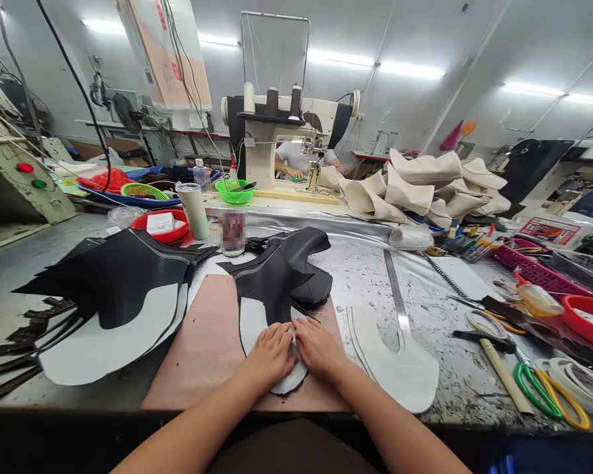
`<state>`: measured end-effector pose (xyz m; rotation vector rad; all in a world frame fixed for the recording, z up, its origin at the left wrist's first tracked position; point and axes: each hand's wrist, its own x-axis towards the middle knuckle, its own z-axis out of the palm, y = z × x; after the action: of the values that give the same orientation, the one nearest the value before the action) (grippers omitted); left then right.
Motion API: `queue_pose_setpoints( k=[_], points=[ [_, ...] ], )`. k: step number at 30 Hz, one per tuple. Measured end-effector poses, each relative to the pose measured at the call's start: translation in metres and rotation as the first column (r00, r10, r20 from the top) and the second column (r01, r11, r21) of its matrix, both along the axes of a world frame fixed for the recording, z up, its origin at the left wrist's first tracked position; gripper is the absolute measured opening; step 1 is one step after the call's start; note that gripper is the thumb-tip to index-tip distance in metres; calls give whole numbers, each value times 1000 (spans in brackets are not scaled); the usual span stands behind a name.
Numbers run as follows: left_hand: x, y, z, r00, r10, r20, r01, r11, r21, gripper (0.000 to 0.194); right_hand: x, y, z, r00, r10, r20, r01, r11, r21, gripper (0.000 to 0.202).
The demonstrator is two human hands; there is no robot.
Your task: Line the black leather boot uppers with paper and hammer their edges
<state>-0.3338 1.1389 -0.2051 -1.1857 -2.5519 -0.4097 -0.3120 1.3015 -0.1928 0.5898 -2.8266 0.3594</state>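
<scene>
A black leather piece (263,280) with a white backing (253,324), shaped like a boot upper, lies over a pink board (197,352) in front of me. My left hand (271,350) presses on the white part, its fingers bent and close together. Right beside it, my right hand (319,347) grips the same piece near its right edge, fingers curled over it. What lies under the fingertips is hidden. More black pieces (309,253) lie just behind. At left is a stack of black pieces with white backing (128,289); at right are loose white curved pieces (405,368).
A metal ruler (395,283), hammer (504,375), scissors (538,392) and notebook (462,276) lie to the right. Behind stand a tumbler (194,210), a glass jar with blurred contents (233,234) and a sewing machine (261,158). Beyond it, a person (286,155) sits near cream pieces (420,178).
</scene>
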Motion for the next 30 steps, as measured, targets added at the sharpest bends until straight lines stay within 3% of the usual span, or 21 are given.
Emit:
queue_pose_setpoints(
  k=[8, 14, 18, 22, 26, 30],
  points=[
    [-1, 0, 6, 998, 15, 63, -9, 996, -90, 25, -24, -2, -2, 999, -32, -27, 33, 999, 7, 22],
    [0, 0, 9, 995, 31, 99, -20, 994, -107, 24, -4, 3, -7, 1000, 0, 11, 0, 1000, 5, 35],
    [1, 0, 15, 991, 5, 132, 11, 992, -125, 24, -2, 5, 4, 993, -84, 84, 84, 996, 0, 25],
    [1, 1, 19, 988, 16, 153, 5, 991, -137, 26, -22, -2, 12, 989, -135, 58, 134, 991, 10, 22],
    [3, 0, 19, 985, 25, 173, -1, 991, -136, 27, -35, -11, 11, 990, -132, 45, 130, 991, 31, 15],
    [4, 0, 18, 986, 18, 167, 1, 993, -114, 24, -31, -13, 9, 988, -143, 51, 141, 989, 34, 15]
  ],
)
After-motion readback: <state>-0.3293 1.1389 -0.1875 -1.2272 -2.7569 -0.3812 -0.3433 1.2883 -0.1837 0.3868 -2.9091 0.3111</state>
